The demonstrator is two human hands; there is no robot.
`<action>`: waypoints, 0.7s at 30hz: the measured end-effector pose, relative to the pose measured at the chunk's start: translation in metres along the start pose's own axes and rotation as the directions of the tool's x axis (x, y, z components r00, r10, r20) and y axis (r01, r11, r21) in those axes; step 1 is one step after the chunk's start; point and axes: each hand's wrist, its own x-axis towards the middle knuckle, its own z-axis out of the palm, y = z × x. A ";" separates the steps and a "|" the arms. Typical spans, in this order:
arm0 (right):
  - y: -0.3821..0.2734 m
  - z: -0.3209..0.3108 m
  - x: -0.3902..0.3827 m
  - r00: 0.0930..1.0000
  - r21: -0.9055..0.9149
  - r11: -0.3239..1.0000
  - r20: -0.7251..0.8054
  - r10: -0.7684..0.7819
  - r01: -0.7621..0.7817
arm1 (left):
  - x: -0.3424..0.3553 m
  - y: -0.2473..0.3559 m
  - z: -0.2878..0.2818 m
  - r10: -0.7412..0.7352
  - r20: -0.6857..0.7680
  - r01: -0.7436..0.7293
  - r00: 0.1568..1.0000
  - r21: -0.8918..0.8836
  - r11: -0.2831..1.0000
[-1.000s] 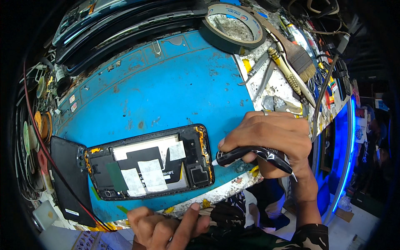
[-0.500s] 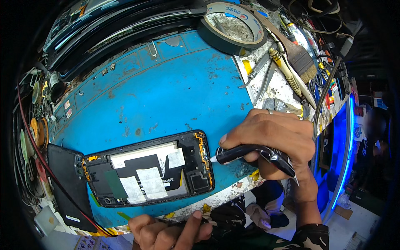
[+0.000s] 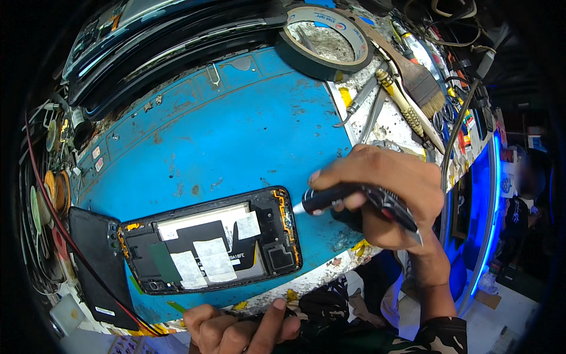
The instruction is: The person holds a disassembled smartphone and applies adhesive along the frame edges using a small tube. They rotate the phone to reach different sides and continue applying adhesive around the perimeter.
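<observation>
An opened phone (image 3: 224, 227) lies on a blue work mat (image 3: 236, 141), its insides facing up, with a dark battery, white tape strips and orange glue lines along both ends. My right hand (image 3: 389, 194) is wrapped round a black glue tube (image 3: 330, 197) with a pale nozzle. The nozzle points left, at the phone's right end; whether it touches the frame I cannot tell. Low at the table's front edge, my left hand (image 3: 242, 330) has curled fingers, and what they hold, if anything, is hidden. A black phone back cover (image 3: 97, 265) lies against the phone's left end.
A roll of dark tape (image 3: 324, 44) sits at the back right. Beside it are tweezers (image 3: 372, 115) and a wide brush (image 3: 421, 85). Dark panels (image 3: 171, 59) line the back edge. A red and black cable (image 3: 76, 251) crosses the back cover. Wire spools (image 3: 58, 186) stand at left.
My right hand has moved slightly up with the glue tube, and its nozzle has shifted up along the phone's right end. The phone and my left hand stay nearly in place.
</observation>
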 end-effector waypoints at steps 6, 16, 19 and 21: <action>-0.006 0.000 0.002 0.995 -0.012 0.995 -0.009 0.099 -0.099 | 0.000 0.000 0.002 0.002 -0.020 -0.002 1.000 -0.002 1.000; -0.005 0.002 0.003 0.991 0.065 0.989 -0.015 0.133 -0.132 | 0.003 -0.005 0.005 0.102 -0.105 -0.099 0.989 0.029 0.995; -0.008 0.002 0.004 0.977 0.167 0.964 -0.020 0.211 -0.205 | 0.004 -0.007 0.008 0.056 -0.183 -0.067 0.981 -0.052 0.996; -0.010 0.005 0.006 0.950 0.298 0.926 -0.138 0.281 -0.230 | 0.002 -0.014 0.007 0.014 -0.293 -0.072 0.956 -0.187 0.980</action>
